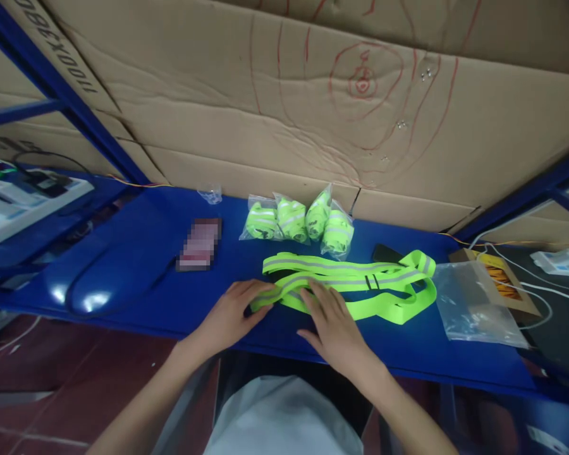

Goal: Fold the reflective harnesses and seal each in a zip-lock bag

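A long neon-yellow reflective strap (351,282) with a grey stripe lies in loose loops on the blue table, with dark buckle pieces near its middle. My left hand (234,316) pinches the strap's left end between thumb and fingers. Over the strap's near side rests my right hand (332,319), fingers stretched out and thumb apart, its fingertips touching the band. Behind the strap stand several clear bags (291,219), each holding a rolled-up neon strap. Flat to the right of the strap lies a clear plastic bag (474,303).
A pixelated object (200,244) lies at left with a black cable. A dark object (387,254) sits behind the strap. To the right are a cardboard box (502,281) of orange items and white cables. A cardboard wall (194,126) rises behind the blue table (137,246).
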{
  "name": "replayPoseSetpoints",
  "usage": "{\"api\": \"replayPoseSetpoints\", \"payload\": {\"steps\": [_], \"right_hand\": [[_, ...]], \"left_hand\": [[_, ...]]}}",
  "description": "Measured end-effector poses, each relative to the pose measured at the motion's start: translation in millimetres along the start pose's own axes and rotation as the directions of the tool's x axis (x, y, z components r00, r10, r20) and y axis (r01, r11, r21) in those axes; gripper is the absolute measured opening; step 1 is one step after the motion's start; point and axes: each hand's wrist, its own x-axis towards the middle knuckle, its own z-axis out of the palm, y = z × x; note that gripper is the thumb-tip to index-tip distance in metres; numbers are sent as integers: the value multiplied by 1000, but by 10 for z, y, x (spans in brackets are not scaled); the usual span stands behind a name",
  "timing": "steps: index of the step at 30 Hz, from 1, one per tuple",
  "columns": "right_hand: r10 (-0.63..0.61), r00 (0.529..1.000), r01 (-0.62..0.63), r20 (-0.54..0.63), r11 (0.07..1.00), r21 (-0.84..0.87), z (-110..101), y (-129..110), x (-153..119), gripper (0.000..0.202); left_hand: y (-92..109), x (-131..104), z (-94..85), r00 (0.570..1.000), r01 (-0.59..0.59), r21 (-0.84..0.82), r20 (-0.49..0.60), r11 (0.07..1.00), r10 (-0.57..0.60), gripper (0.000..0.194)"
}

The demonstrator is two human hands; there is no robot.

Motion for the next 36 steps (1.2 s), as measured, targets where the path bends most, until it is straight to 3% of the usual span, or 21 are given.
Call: {"api": "replayPoseSetpoints", "payload": {"steps": [4, 6, 7, 8, 10, 12, 13, 14, 15, 16, 18, 20, 21, 23, 27, 30, 32, 33, 34, 36], "right_hand": [[19, 998, -23, 63, 997, 67, 152, -24, 252, 48], [103, 993, -116, 61, 951, 287, 97, 89, 317, 40], [165, 984, -175, 62, 875, 452, 42, 147, 347, 42], [242, 967, -237, 79, 743, 626, -26, 199, 380, 41], [407, 891, -352, 202, 338, 873, -184, 277, 460, 33], [516, 761, -417, 394, -77, 906, -338, 345, 550, 27], [544, 696, -420, 468, -219, 880, -404, 389, 590, 28], [565, 653, -413, 505, -293, 862, -462, 447, 620, 33], [594, 635, -408, 494, -285, 867, -512, 520, 637, 37], [637, 640, -407, 430, -194, 892, -555, 609, 639, 43], [690, 705, -392, 161, 190, 900, -628, 811, 604, 57], [563, 819, -318, -111, 606, 729, -684, 996, 541, 69], [445, 879, -259, -169, 745, 615, -700, 1062, 511, 71], [241, 952, -140, -189, 891, 431, -691, 1119, 474, 66], [38, 962, -8, -270, 994, 112, -496, 966, 465, 70], [-138, 986, 148, -91, 982, 121, -331, 766, 431, 80], [-120, 993, 117, 2, 967, 227, -263, 674, 392, 85], [-67, 998, 62, 9, 961, 268, -239, 649, 375, 86], [3, 1000, -2, -3, 954, 299, -217, 637, 361, 86], [138, 989, -114, -51, 936, 334, -175, 642, 347, 83]], "left_hand": [[270, -81, -26, 994, -24, -312, 95, 950, 57, 35], [291, -48, -54, 988, -96, -420, 68, 903, 137, 52], [286, -4, -59, 984, -155, -451, 8, 879, 178, 66], [280, 57, -56, 977, -208, -461, -59, 863, 204, 82], [294, 221, -28, 975, -222, -457, -124, 861, 186, 102], [349, 421, 9, 995, -100, -534, -37, 840, 95, 97], [381, 529, 22, 999, 8, -617, 46, 787, 26, 87], [409, 638, 30, 988, 144, -717, 142, 683, -60, 76], [428, 745, 32, 957, 288, -791, 253, 540, -140, 65], [434, 848, 29, 910, 413, -823, 361, 389, -203, 55], [408, 1029, 24, 824, 557, -806, 505, 199, -258, 43], [349, 1157, 37, 809, 574, -801, 521, 171, -272, 40], [313, 1199, 55, 821, 554, -812, 498, 184, -279, 40], [240, 1237, 103, 838, 524, -826, 456, 207, -300, 42], [118, 1197, 152, 853, 509, -807, 426, 301, -300, 33], [74, 1154, 102, 857, 483, -725, 508, 490, -94, 17], [75, 1143, 61, 831, 393, -679, 551, 620, 76, 18], [86, 1141, 48, 841, 328, -670, 528, 666, 118, 21], [102, 1139, 43, 881, 256, -664, 460, 703, 114, 24], [145, 1130, 54, 974, 66, -590, 212, 804, 75, 32]]}}
